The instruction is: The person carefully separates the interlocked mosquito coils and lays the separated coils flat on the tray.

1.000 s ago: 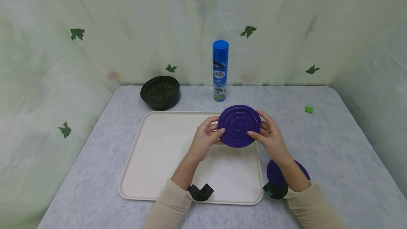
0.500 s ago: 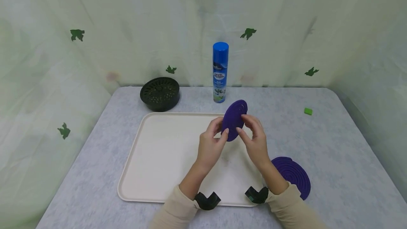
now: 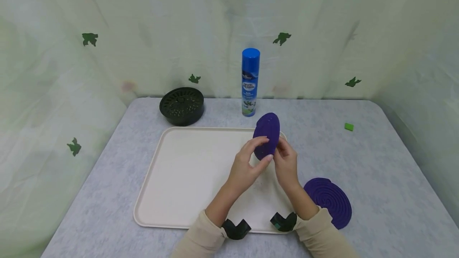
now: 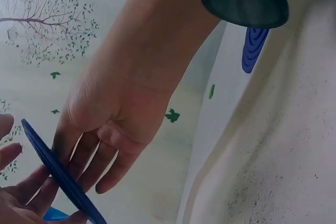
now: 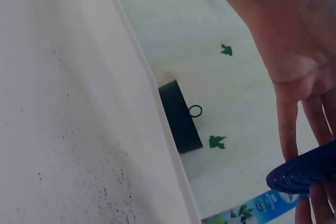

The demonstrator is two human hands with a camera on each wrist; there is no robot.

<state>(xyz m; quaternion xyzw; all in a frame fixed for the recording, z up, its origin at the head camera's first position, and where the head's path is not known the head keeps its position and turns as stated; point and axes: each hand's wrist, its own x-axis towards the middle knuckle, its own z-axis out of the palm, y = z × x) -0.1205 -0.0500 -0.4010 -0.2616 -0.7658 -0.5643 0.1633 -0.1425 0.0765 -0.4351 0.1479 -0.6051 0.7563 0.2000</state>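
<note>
Both hands hold a purple round coaster [image 3: 268, 130] up on edge over the right part of a cream tray [image 3: 186, 170]. My right hand [image 3: 287, 166] grips its right edge low down. My left hand [image 3: 245, 166] has curved fingers on its near face and the thumb by its lower edge. In the left wrist view the coaster [image 4: 63, 177] appears nearly edge-on between the fingers of both hands. A second purple coaster [image 3: 331, 202], with spiral ridges, lies on the table right of the tray, partly behind the right forearm.
A black round container [image 3: 182, 106] with a slotted lid stands behind the tray at the left. A blue spray can [image 3: 250, 83] stands upright at the back. The small green block [image 3: 349, 126] lies at the right. A leaf-patterned curtain [image 3: 315, 43] closes the back.
The coaster has turned from facing me to nearly edge-on and been turned round between the fingers. Both hands have come closer together, and the right forearm uncovers more of the second coaster.
</note>
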